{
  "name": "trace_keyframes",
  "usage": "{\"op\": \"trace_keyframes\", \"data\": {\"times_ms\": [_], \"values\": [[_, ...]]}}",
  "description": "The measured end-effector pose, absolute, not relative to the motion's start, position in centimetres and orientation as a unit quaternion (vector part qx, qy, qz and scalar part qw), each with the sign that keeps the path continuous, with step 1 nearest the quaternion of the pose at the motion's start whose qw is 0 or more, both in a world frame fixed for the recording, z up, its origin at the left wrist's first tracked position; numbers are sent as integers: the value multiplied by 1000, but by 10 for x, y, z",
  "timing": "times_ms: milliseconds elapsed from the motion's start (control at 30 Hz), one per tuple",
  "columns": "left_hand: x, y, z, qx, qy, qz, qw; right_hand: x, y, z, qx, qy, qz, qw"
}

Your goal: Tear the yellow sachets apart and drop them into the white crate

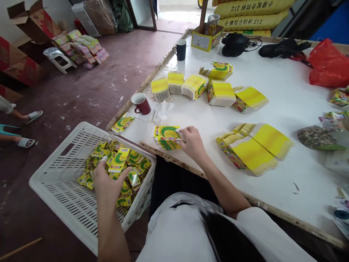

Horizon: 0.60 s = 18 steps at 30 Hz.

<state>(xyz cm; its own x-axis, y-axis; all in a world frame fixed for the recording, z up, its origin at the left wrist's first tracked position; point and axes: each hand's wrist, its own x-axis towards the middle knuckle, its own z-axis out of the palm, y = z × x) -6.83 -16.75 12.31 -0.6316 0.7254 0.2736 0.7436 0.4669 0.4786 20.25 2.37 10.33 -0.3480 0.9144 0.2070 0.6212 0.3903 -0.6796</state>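
My left hand point(107, 182) reaches down into a white slatted plastic basket point(61, 196) on the floor and grips a yellow-green packet point(119, 160) among several like it. My right hand point(192, 141) rests on the white table point(286, 109), its fingers closed on the edge of a small stack of the same packets point(167, 137) near the table's front edge. One loose packet point(122, 123) lies at the table's left corner.
Fanned stacks of flat yellow bags point(255, 147) lie right of my right hand; more bundles point(196, 87) stand further back. A red mug point(141, 104), a dark cup point(180, 49), a small carton point(205, 39), a red plastic bag point(327, 63). Another person's sandalled feet point(25, 129) at left.
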Motion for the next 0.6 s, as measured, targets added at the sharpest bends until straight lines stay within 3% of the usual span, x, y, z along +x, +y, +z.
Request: {"op": "trace_keyframes", "data": {"times_ms": [133,300,467,600], "values": [[-43,-157,115,-447,-812,-363,-96,185,31,104,-520,-803,217,195],[1,-126,106,-445,-725,-457,-261,182,29,108,-509,-801,243,199],[33,-104,98,-305,-545,-653,-428,196,11,118,-483,-734,389,277],[66,-94,114,-218,-418,-764,-441,202,-22,124,-347,-708,546,282]]}}
